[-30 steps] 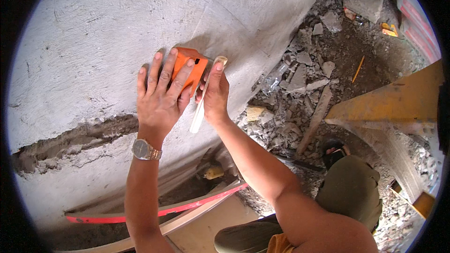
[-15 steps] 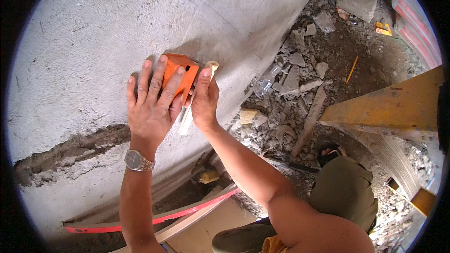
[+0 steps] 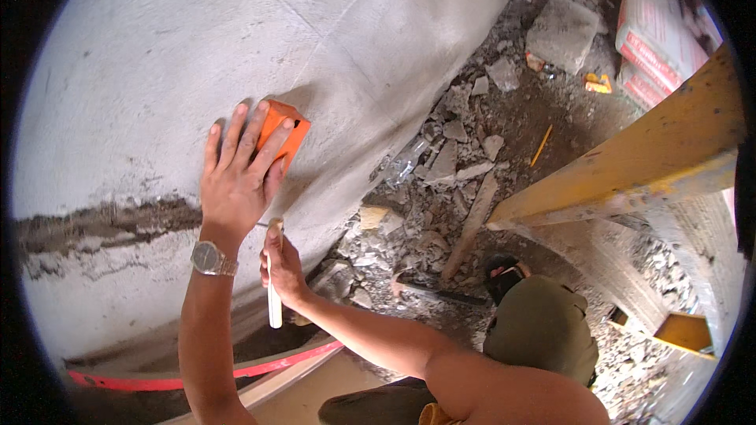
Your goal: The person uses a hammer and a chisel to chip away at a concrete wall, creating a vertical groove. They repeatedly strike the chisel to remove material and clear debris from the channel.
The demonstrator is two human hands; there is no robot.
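On the grey plastered wall (image 3: 157,55), my left hand (image 3: 235,181) holds an orange electrical box (image 3: 293,142), its fingers spread over the box and its thumb along the lower side. A watch is on the left wrist. Lower and to the right, my right hand (image 3: 285,269) is closed round a short cream-white pipe (image 3: 275,311). The pipe's rounded upper end shows above the thumb, and its other end points down. Box and pipe are apart. Left of my hands, a rough chiselled groove (image 3: 102,228) runs along the wall.
Broken concrete (image 3: 442,161) lies along the wall's foot, with a hammer (image 3: 433,293) and a yellow pencil (image 3: 541,145) on the ground. A yellow beam (image 3: 622,157) juts in from the right. Bags (image 3: 654,47) stand behind it. A red-edged strip (image 3: 276,366) lies below my hands.
My right hand has moved down and left with the pipe, away from the box. My left hand still holds the box on the wall. The whole view has shifted.
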